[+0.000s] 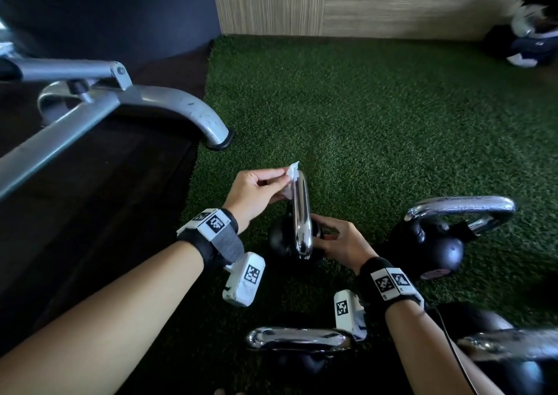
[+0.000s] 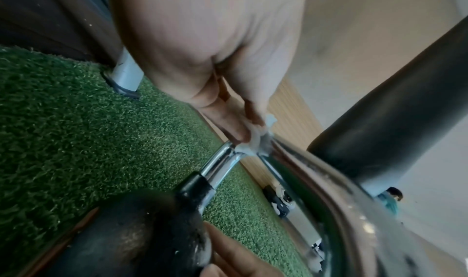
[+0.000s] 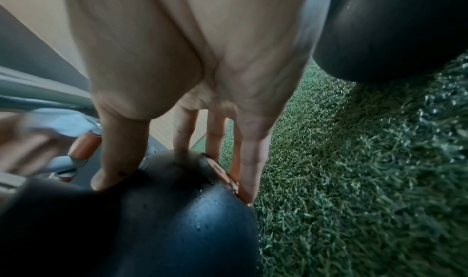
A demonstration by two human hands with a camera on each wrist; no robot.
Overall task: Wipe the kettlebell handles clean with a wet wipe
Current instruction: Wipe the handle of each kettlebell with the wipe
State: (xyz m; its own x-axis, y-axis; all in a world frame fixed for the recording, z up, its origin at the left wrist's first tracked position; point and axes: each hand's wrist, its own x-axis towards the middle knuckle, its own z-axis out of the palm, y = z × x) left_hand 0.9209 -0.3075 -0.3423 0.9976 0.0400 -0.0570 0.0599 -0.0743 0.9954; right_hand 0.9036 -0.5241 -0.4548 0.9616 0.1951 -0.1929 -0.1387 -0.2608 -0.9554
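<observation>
Far left: grey steel bench frame point(image 1: 126, 104), one rubber-capped foot on the edge of the green artificial turf point(image 1: 377, 116).

Left hand point(image 1: 253, 190): thumb and fingertips pinch a small white wet wipe point(image 1: 292, 172) against the far, upper end of the chrome handle point(image 1: 300, 210). Left wrist view confirms the wipe point(image 2: 255, 141) bunched between the fingertips point(image 2: 238, 129) and the handle's bend.

Centre kettlebell point(image 1: 279, 239): black ball on the turf, between the two hands. Handle loop seen edge-on; long axis runs away from the person, top end pointing to the far wall.

Right hand point(image 1: 339, 240): fingers spread and curved over the right side of the ball, thumb on top. Right wrist view shows the fingertips point(image 3: 249, 189) touching the black surface, so it grips the ball.

Right: second kettlebell point(image 1: 434, 243), handle long axis left to right. Near edge: two more kettlebells, one at centre point(image 1: 299, 338), one at right point(image 1: 510, 349), handles likewise crosswise.
</observation>
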